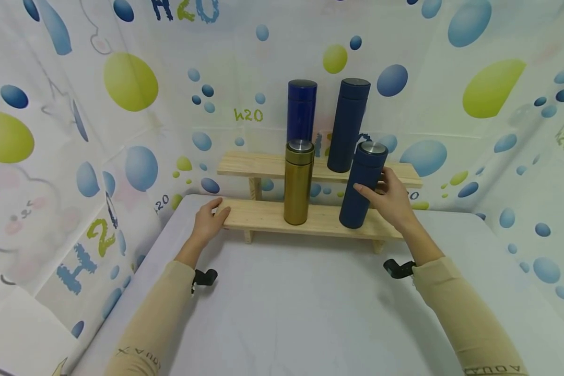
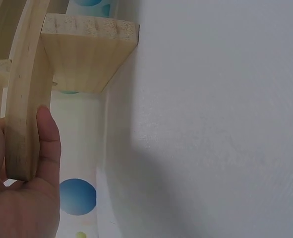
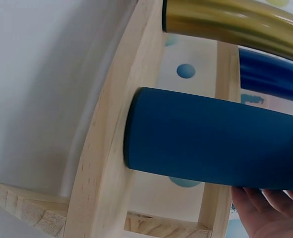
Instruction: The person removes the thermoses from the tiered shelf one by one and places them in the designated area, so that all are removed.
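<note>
In the head view my right hand (image 1: 396, 202) holds a dark blue thermos flask (image 1: 355, 206) with a silver-topped lid. The flask stands at the right of the lower board of a two-step wooden shelf (image 1: 258, 211). The right wrist view shows the base of this flask (image 3: 201, 139) on the board, fingers against its side. My left hand (image 1: 209, 223) grips the lower board's left end; the left wrist view has that board end (image 2: 25, 144) between thumb and fingers. A gold thermos flask (image 1: 297, 190) stands upright on the lower board, between the hands.
On the upper board (image 1: 249, 164) stand a glossy blue flask (image 1: 302, 109) and a taller dark blue flask (image 1: 349, 125). The shelf rests on a white-covered table (image 1: 282, 303). A white sheet with blue and green spots (image 1: 239, 57) hangs behind.
</note>
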`<control>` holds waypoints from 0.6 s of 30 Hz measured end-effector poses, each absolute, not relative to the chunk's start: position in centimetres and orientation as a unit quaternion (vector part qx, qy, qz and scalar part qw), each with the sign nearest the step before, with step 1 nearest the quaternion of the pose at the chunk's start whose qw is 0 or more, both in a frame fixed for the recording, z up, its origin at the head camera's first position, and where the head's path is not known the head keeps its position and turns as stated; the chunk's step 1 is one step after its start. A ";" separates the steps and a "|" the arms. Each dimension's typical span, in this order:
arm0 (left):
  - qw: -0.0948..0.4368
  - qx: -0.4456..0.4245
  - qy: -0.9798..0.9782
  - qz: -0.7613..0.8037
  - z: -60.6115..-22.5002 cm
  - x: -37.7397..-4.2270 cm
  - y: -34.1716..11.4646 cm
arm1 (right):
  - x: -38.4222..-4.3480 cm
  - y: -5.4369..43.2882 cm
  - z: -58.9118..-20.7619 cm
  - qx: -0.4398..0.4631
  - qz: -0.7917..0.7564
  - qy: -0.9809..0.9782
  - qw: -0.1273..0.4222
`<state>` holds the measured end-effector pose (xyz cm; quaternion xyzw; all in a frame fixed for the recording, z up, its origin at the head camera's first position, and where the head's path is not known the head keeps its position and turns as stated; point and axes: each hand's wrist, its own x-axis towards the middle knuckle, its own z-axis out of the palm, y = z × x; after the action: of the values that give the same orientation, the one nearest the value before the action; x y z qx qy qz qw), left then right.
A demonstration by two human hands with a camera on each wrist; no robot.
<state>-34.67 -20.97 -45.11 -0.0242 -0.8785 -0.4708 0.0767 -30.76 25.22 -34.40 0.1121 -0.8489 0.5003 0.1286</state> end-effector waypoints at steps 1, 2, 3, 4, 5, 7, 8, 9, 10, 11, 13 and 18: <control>0.081 -0.025 -0.881 -0.466 -45.1 -34.7 -21.0 | -30.8 25.2 -34.4 0.114 0.498 -0.850 0.131; 0.086 -0.028 -0.884 -0.458 -45.1 -34.7 -21.0 | -30.8 25.2 -34.4 0.114 0.495 -0.851 0.134; 0.093 -0.034 -0.888 -0.449 -45.2 -34.7 -21.0 | -30.8 25.3 -34.4 0.114 0.493 -0.851 0.136; 0.098 -0.042 -0.891 -0.442 -45.2 -34.7 -21.0 | -30.8 25.3 -34.4 0.113 0.493 -0.852 0.137; 0.105 -0.053 -0.893 -0.434 -45.3 -34.6 -21.0 | -30.8 25.3 -34.5 0.113 0.492 -0.852 0.140; 0.119 -0.076 -0.899 -0.414 -45.4 -34.5 -21.1 | -30.7 25.4 -34.5 0.109 0.490 -0.853 0.143; 0.124 -0.088 -0.902 -0.405 -45.5 -34.4 -21.1 | -30.6 25.5 -34.4 0.107 0.490 -0.853 0.145; 0.125 -0.098 -0.903 -0.398 -45.5 -34.3 -21.1 | -30.5 25.5 -34.3 0.104 0.488 -0.854 0.146; 0.123 -0.107 -0.905 -0.392 -45.5 -34.2 -21.2 | -30.4 25.6 -34.3 0.103 0.486 -0.855 0.148; 0.121 -0.115 -0.909 -0.382 -45.4 -34.2 -21.2 | -30.3 25.8 -34.2 0.102 0.484 -0.856 0.150; 0.108 -0.131 -0.916 -0.363 -45.3 -34.1 -21.2 | -30.1 26.0 -34.0 0.100 0.480 -0.858 0.153; 0.065 -0.154 -0.928 -0.333 -44.9 -34.0 -21.0 | -29.2 26.7 -33.2 0.099 0.466 -0.865 0.160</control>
<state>-34.05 -20.96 -44.91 -0.1535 -0.9281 -0.3330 0.0647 -29.17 26.67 -33.18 0.0995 -0.8647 0.4657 0.1596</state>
